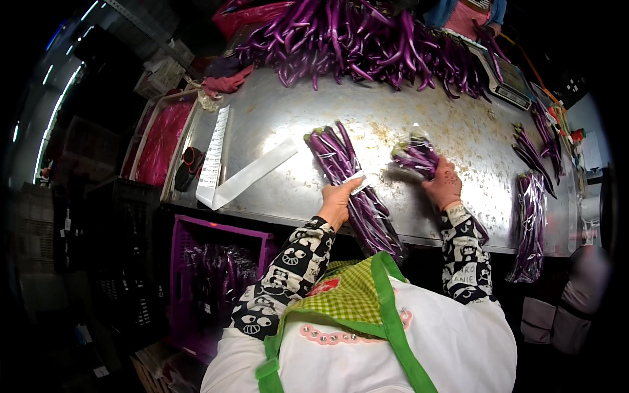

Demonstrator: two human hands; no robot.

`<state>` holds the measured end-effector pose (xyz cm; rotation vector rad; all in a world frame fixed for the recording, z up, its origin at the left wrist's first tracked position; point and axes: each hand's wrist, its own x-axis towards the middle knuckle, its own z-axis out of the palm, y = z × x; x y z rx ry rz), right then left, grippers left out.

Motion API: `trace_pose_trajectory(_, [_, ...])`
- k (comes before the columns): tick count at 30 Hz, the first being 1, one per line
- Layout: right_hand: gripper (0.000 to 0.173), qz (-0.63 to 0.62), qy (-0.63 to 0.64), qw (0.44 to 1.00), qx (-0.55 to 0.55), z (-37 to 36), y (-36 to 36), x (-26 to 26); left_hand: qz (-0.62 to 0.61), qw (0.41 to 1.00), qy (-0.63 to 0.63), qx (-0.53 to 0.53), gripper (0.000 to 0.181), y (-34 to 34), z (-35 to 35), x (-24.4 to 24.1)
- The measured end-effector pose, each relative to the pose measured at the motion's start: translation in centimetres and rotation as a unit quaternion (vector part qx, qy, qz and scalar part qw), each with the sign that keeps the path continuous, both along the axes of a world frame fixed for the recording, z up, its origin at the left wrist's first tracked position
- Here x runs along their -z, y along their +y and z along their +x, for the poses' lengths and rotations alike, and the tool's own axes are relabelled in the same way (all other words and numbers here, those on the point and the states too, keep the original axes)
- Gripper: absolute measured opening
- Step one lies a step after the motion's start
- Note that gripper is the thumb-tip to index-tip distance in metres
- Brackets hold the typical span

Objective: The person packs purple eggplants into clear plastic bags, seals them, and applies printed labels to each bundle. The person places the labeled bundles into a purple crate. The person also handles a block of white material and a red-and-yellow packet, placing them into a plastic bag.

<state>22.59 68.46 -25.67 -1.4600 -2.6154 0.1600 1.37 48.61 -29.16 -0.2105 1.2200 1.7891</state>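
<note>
My left hand (338, 202) grips a long clear bag of purple eggplants (329, 152), with the thumb on a white label (357, 182). That bag lies slanted over the front edge of the metal table, its green stem ends pointing away from me. To the right, my right hand (444, 184) is closed around a second bag of eggplants (416, 158); its stem end faces away and my forearm hides the rest. A strip of printed labels (213, 147) on white backing paper (255, 173) lies folded at the table's left.
A heap of loose eggplants (339, 44) covers the back of the metal table (275, 108). Near a person (467, 17) stands a weighing scale (508, 83). Another bagged bunch (529, 226) overhangs the front right edge. Below left, a purple crate (178, 280) holds bagged eggplants.
</note>
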Motion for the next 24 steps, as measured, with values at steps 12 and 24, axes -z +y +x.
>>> trace_pose_trajectory(12, [0.069, -0.184, 0.348, 0.897, -0.203, -6.0, -4.0, -4.9, 0.108, 0.992, 0.060, -0.012, 0.033, -2.5, 0.1, -6.3])
trace_pose_trajectory(24, [0.062, -0.686, 0.386, 0.547, -0.284, -13.8, -9.4, -5.0, 0.279, 0.956, 0.066, -0.058, 0.035, -4.4, 0.0, -7.6])
